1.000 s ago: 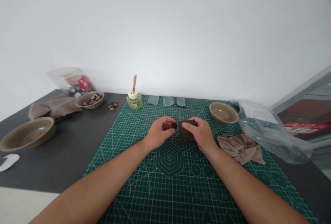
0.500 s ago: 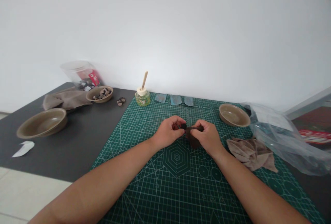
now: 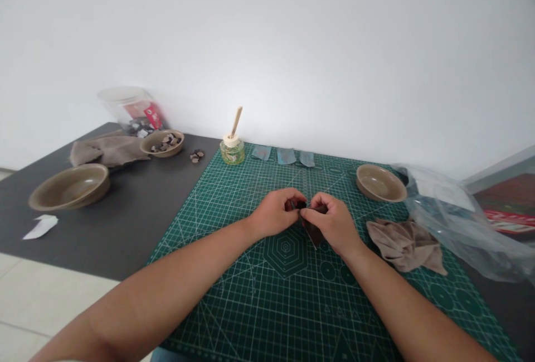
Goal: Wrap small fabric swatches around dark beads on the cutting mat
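Note:
Over the middle of the green cutting mat point(image 3: 234, 200), both hands meet with fingertips nearly touching. My left hand point(image 3: 276, 212) pinches a small dark chip point(image 3: 300, 204) between thumb and fingers. In my right hand point(image 3: 335, 223) is a dark brown, thin flat piece point(image 3: 316, 235), bent and hanging below the fingers; whether it is cloth or sandpaper I cannot make out. The thumb of that hand presses up against the chip. Fingers cover most of the chip and the flat piece's upper edge.
Left, on the dark table point(image 3: 137, 222), are a bowl of chips point(image 3: 168, 153), several loose chips point(image 3: 196, 155), a larger bowl point(image 3: 69, 188), a cloth point(image 3: 108, 151) and a clear jar point(image 3: 129, 108). The mat bears a reed diffuser point(image 3: 232, 150), bluish squares point(image 3: 286, 155), another bowl point(image 3: 381, 183), a crumpled cloth point(image 3: 405, 245) and plastic bag point(image 3: 455, 222).
My right hand has shifted slightly left, its thumb now closer to the left fingertips. The flat brown piece has tilted. The whole view has shifted a little.

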Available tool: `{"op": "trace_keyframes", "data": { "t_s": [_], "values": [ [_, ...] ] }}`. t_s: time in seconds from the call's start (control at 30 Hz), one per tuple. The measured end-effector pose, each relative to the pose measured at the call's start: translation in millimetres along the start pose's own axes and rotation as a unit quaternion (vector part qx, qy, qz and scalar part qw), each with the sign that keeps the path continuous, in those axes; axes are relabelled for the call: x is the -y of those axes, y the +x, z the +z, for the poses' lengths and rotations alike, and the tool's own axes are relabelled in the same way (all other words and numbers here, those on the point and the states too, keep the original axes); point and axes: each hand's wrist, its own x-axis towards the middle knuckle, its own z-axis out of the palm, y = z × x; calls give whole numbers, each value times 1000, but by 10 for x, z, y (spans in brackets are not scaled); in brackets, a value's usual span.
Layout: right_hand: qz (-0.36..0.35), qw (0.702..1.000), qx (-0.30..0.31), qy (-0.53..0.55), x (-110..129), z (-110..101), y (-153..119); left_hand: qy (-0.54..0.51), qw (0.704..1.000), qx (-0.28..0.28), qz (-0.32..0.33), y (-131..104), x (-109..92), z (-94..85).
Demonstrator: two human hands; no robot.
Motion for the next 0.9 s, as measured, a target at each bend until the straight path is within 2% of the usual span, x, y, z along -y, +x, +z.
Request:
{"op": "trace_keyframes", "data": {
  "t_s": [0.23, 0.4, 0.67, 0.9],
  "values": [
    [27, 997, -70, -3, -1, -40, 63, -40, 999, -15, -26, 12, -1, -13],
    [1, 993, -95, -65, 68, -54, 64, -32, 999, -16, -19, 9, -16, -12],
    [-46, 987, -93, -122, 70, -26, 46, 24, 1000, 0, 14, -14, 0, -9],
    [-36, 990, -69, -120, 74, -17, 27, 75, 996, 11, 36, -16, 11, 8]
  ]
}}
